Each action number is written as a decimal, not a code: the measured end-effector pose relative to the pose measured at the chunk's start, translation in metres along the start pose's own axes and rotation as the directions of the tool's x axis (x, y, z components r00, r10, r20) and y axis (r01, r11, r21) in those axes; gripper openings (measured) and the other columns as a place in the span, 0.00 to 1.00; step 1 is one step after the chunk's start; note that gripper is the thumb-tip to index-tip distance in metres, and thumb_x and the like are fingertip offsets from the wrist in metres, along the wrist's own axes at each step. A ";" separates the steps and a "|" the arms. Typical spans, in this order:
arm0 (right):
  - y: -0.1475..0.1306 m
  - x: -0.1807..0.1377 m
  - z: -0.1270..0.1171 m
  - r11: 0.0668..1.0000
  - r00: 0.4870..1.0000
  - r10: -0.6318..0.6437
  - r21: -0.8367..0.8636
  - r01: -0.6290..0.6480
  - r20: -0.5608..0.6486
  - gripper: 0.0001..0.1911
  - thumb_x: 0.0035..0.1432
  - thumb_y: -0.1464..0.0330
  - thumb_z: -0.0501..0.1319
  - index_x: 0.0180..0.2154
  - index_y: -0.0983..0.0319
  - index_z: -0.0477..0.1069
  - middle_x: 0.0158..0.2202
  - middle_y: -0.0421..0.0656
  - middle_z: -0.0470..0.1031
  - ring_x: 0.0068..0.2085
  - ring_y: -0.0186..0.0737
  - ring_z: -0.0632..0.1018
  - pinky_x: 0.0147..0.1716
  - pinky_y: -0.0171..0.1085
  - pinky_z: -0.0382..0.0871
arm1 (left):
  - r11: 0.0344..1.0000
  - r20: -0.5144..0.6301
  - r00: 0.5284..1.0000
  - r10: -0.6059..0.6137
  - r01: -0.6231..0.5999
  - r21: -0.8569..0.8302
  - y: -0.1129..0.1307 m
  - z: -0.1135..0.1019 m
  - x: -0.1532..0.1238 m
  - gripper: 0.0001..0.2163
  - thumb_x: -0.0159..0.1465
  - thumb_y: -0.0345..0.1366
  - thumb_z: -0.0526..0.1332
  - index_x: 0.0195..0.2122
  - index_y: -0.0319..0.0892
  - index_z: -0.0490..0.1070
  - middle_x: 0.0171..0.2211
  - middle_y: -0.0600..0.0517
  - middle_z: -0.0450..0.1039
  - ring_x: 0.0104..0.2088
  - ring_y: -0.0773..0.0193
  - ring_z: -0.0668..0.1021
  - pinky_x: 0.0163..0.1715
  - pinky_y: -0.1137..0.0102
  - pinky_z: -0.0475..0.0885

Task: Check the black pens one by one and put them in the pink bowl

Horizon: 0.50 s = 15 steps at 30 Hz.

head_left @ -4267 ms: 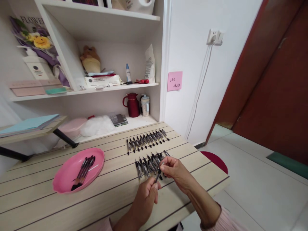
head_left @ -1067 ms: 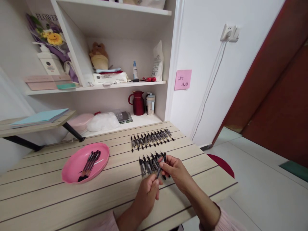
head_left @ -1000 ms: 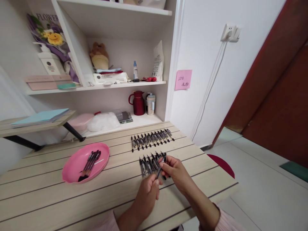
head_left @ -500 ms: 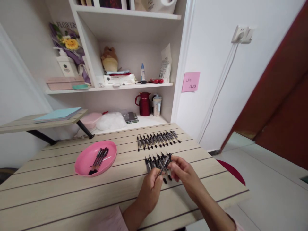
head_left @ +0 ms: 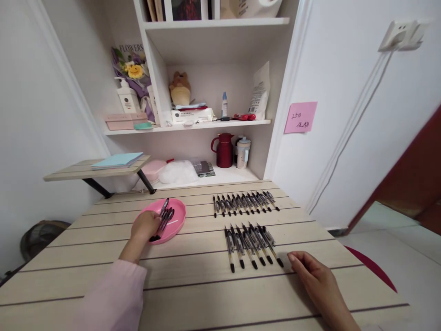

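Observation:
My left hand [head_left: 146,224] reaches over the near left rim of a round pink tray [head_left: 179,212]. Its fingers are closed on a black pen [head_left: 165,206], whose lower part is hidden by the hand. Beside those fingers, several more dark pens [head_left: 167,218] and a thin white stick [head_left: 172,222] lie in the tray. My right hand [head_left: 315,278] rests low over the right side of the table, thumb and curled fingers together with nothing between them. Just left of it is a row of clear pens with black ends [head_left: 253,246], laid side by side.
A second row of similar pens [head_left: 244,203] lies farther back on the slatted table [head_left: 193,294]. A raised wooden stand [head_left: 79,171] holds blue paper [head_left: 119,160] at left. Behind are white shelves [head_left: 213,24] with a red jug [head_left: 225,151] and a cup [head_left: 243,154].
My left hand has gone from the near pen row to the pink tray. My right hand has let go of the pen and moved right. The view has shifted left.

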State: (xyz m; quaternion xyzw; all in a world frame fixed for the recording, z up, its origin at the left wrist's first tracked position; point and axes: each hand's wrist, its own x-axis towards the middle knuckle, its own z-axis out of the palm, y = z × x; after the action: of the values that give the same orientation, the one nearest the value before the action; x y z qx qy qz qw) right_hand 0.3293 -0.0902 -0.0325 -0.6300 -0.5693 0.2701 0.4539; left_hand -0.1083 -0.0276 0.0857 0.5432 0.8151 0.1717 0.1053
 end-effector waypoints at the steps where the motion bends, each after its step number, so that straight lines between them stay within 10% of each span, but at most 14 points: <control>1: -0.001 0.000 0.000 1.000 1.000 -0.002 -0.009 0.002 0.002 0.16 0.51 0.55 0.54 0.29 0.61 0.70 0.24 0.39 0.70 0.29 0.38 0.70 0.30 0.32 0.63 | 0.999 0.014 1.000 -0.023 0.022 0.038 -0.004 0.003 0.005 0.09 0.49 0.32 0.56 0.14 0.41 0.70 0.13 0.48 0.71 0.19 0.58 0.74 0.20 0.70 0.60; 15: -0.020 0.004 0.005 0.955 0.996 -0.068 -0.284 0.084 0.065 0.13 0.53 0.61 0.51 0.27 0.60 0.68 0.24 0.41 0.73 0.28 0.39 0.72 0.28 0.34 0.61 | 0.983 -0.138 0.984 0.109 -0.086 0.163 0.013 0.016 -0.004 0.17 0.58 0.42 0.49 0.41 0.41 0.71 0.38 0.43 0.75 0.38 0.53 0.75 0.28 0.68 0.64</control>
State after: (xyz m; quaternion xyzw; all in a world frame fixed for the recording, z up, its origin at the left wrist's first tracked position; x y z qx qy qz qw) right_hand 0.3164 -0.0863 -0.0165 -0.6590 -0.6383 0.1843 0.3525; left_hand -0.0902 -0.0246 0.0759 0.5751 0.8039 0.1514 -0.0062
